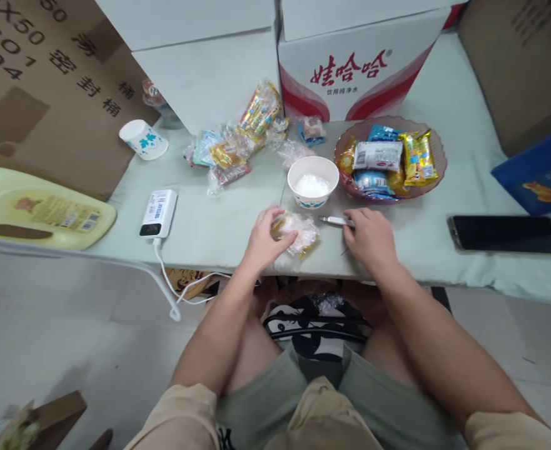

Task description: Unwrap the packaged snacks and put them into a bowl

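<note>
My left hand [267,240] is closed on a snack in a clear plastic wrapper [300,232] that lies on the table near its front edge. My right hand [368,236] rests beside it with its fingers curled over a small silver tool [334,220], whose tip points left. Just behind both hands stands a white paper bowl [313,181] with something white inside.
A pinkish plate [437,165] of wrapped snacks sits at the right, and loose snack packets [242,140] lie behind. A white power bank [158,214] with a cable, a paper cup [143,139], a phone [507,234], a yellow bottle [41,209] and cardboard boxes [360,62] surround them.
</note>
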A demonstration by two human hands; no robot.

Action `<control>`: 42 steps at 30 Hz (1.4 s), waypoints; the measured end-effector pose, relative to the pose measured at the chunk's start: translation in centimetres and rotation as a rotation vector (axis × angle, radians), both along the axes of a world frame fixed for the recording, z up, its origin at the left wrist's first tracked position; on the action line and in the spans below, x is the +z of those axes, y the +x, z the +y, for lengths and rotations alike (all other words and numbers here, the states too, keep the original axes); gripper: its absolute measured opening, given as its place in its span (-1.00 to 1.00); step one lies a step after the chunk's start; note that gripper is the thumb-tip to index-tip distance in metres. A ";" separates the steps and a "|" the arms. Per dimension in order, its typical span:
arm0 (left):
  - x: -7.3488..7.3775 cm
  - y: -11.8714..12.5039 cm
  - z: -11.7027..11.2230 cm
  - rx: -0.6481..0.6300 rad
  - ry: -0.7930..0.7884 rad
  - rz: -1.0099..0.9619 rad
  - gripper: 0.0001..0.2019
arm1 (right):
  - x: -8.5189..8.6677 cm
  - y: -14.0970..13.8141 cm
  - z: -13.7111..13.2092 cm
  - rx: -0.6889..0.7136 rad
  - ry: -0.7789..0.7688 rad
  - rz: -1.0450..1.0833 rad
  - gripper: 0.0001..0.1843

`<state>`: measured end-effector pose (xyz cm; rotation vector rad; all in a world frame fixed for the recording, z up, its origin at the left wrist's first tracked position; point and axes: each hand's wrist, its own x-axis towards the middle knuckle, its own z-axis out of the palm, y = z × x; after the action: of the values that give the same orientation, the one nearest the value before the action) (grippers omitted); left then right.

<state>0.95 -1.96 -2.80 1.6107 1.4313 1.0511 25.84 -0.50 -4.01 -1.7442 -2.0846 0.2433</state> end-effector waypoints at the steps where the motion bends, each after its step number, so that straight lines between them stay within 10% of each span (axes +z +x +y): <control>1: 0.2 -0.3 0.0 -0.008 0.053 0.077 -0.50 | 0.1 -0.2 -0.1 0.006 0.018 0.030 -0.68; 11: 0.3 -1.2 0.0 -0.158 0.007 0.032 -0.73 | 0.1 -3.9 -1.8 0.316 -0.164 0.585 -0.48; 25: 1.2 -1.8 1.0 0.379 -0.449 -0.584 -0.77 | -0.2 -0.4 0.5 -0.011 -0.126 0.781 -0.91; 28: 0.7 -2.4 1.2 0.413 -0.374 -0.492 -0.74 | 0.2 -0.3 0.1 -0.076 -0.032 0.790 -0.76; 34: 0.8 -2.6 1.2 0.182 -0.107 -0.224 -0.72 | 1.7 -2.3 -1.4 0.295 0.070 0.367 -0.50; 42: 1.2 -3.5 0.4 0.191 0.047 -0.084 -0.77 | 2.1 -1.6 -1.7 0.250 0.078 0.238 -0.78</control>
<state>-2.56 -1.60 -1.61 1.4660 1.5368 1.2544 24.24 -2.19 -1.90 -1.3367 -2.1015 0.4149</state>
